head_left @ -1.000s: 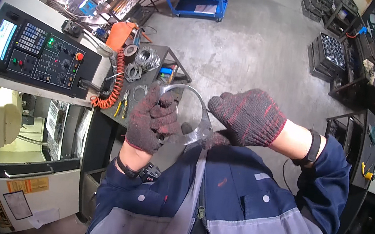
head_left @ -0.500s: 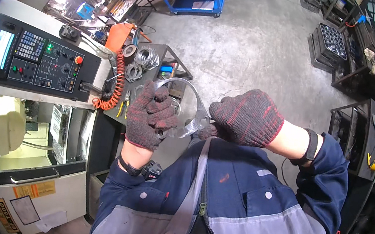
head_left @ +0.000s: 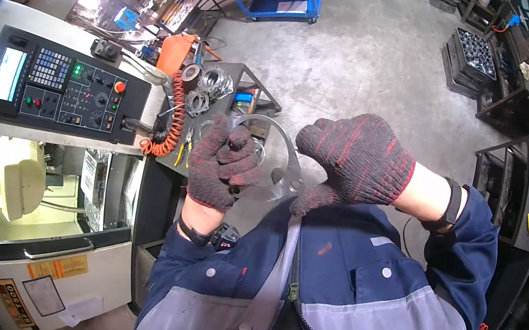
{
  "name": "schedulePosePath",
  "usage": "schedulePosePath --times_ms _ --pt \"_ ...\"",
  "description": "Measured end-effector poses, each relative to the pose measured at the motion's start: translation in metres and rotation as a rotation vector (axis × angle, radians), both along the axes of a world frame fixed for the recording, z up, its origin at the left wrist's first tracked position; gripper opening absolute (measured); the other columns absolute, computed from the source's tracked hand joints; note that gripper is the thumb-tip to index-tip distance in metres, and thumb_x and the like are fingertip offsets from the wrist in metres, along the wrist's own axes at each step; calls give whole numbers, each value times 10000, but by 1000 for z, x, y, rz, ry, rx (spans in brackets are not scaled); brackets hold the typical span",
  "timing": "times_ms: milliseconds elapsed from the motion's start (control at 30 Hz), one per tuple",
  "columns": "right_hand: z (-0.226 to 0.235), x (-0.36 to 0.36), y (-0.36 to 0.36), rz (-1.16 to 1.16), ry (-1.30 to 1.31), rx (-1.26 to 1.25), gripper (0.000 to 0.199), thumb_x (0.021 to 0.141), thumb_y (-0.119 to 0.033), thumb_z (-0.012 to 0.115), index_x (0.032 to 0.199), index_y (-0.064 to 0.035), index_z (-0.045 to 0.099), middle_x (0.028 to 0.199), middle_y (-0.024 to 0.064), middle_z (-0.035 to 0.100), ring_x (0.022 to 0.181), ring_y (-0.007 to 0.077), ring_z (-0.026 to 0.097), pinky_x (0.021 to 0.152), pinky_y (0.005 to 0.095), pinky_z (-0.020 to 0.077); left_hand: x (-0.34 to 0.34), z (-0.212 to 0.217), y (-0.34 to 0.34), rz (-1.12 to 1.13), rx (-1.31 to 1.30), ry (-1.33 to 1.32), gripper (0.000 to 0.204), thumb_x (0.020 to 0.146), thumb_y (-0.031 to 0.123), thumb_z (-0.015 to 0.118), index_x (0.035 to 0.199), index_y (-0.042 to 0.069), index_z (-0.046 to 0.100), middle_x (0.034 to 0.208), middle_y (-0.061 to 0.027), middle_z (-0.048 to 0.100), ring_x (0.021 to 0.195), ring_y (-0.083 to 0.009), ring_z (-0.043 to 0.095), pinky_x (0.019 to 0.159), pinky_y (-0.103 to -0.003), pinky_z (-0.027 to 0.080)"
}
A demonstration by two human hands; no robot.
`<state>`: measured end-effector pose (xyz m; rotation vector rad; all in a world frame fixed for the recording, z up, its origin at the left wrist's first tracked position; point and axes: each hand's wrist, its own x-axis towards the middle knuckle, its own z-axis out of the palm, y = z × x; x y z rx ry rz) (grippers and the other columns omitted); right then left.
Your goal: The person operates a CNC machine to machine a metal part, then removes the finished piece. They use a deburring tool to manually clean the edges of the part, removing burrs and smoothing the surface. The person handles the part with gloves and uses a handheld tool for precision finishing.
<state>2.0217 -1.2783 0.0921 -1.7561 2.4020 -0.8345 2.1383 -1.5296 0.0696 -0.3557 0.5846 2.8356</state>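
Note:
A thin silvery metal ring [head_left: 291, 162] with a wider, holed lug at its lower right is up in front of my chest. My left hand [head_left: 224, 166], in a dark knitted glove with red flecks, is closed on the ring's left side, fingers curled. At the opposite edge is my right hand [head_left: 355, 160], gloved alike. Its fingers are bent at the ring's upper right rim, and the thumb lies lower, beside the lug. The right fingertips are partly hidden. The ring's lower part is blurred.
On the left stands a machine with a control panel [head_left: 64, 88]. A coiled orange hose [head_left: 177, 117], yellow-handled pliers [head_left: 180, 152] and wrapped metal rings [head_left: 214, 81] are on the bench beyond my left hand. A blue cart [head_left: 279, 3] stands far ahead; black crates [head_left: 472, 55] sit far right.
The right thumb has moved down and away from the bent fingers, baring more of the ring's lug. My left hand keeps its hold. The whole view has shifted slightly.

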Motion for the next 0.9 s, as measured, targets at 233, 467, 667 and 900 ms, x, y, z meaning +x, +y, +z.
schedulePosePath --times_ms 233,467,667,900 --pt "8 -5 0 13 7 12 868 589 -752 812 1127 -99 617 965 124 657 884 362 702 722 465 551 -1 1 1 -43 22 -4 425 1081 476 498 885 105 563 606 94 346 464 -54 344 491 -264 352" --pt "7 -6 0 17 25 25 880 588 -753 815 1128 -89 608 965 138 659 863 372 706 702 477 551 -1 2 3 -57 -8 -9 431 1080 480 500 886 102 579 605 94 357 463 -53 343 487 -259 347" --pt "3 -1 0 0 27 207 656 733 -585 809 1088 -80 588 939 151 662 823 377 712 676 483 557 -2 3 4 -66 -7 23 416 1085 468 494 898 106 576 612 92 346 470 -51 340 485 -250 336" --pt "-7 3 1 9 13 199 441 832 -420 753 1053 -81 578 885 158 669 777 381 710 647 497 557 0 6 8 58 8 -52 391 1096 451 479 925 107 554 620 89 332 476 -49 340 485 -247 331"
